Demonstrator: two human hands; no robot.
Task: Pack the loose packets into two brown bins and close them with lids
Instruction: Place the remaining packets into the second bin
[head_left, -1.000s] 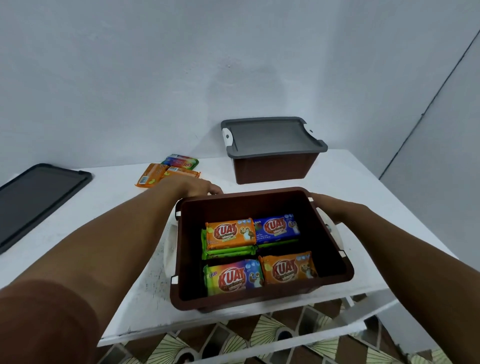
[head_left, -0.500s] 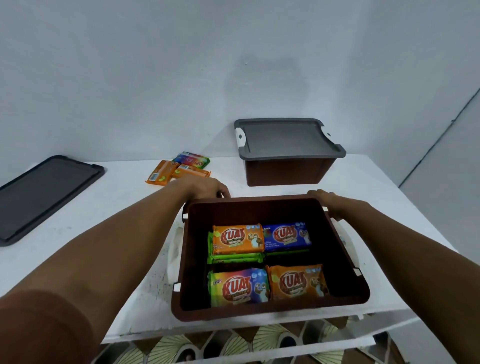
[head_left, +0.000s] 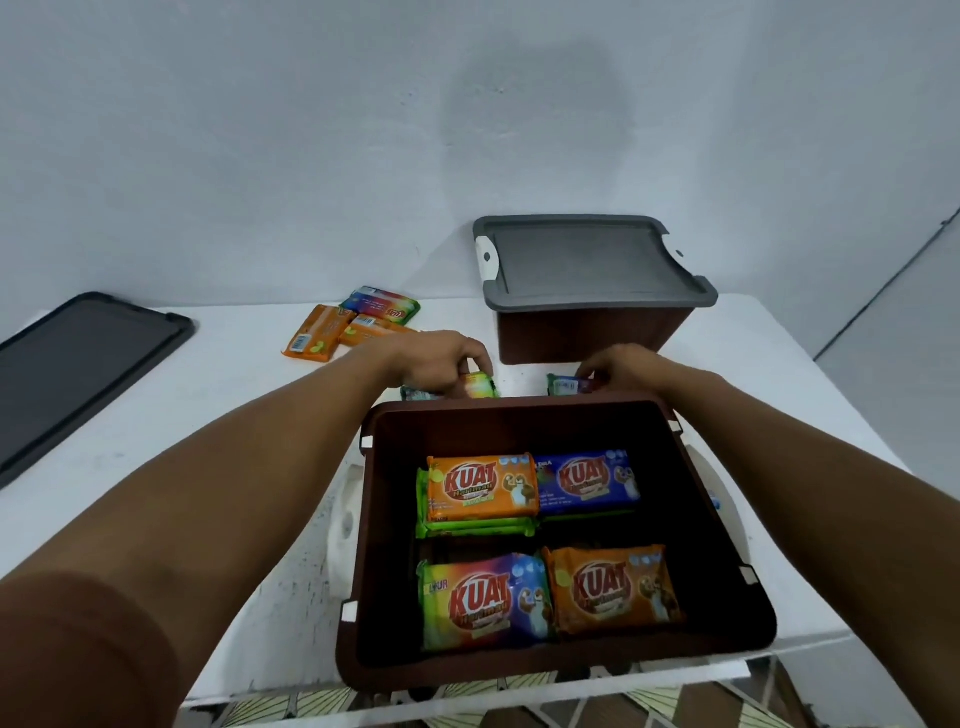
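Far bin at 1 o'clock: lidded. Near bin open, part-filled. Left hand fingers grip rainbow packet, right hand fingers pinch blue packet. Loose packets at 11, spare lid at 9.

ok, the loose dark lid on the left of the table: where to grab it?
Probably by its raised rim along the right long edge, coming from the right. The lid lies flat on the table, so only the rim offers a hold, and that edge faces the open bin.
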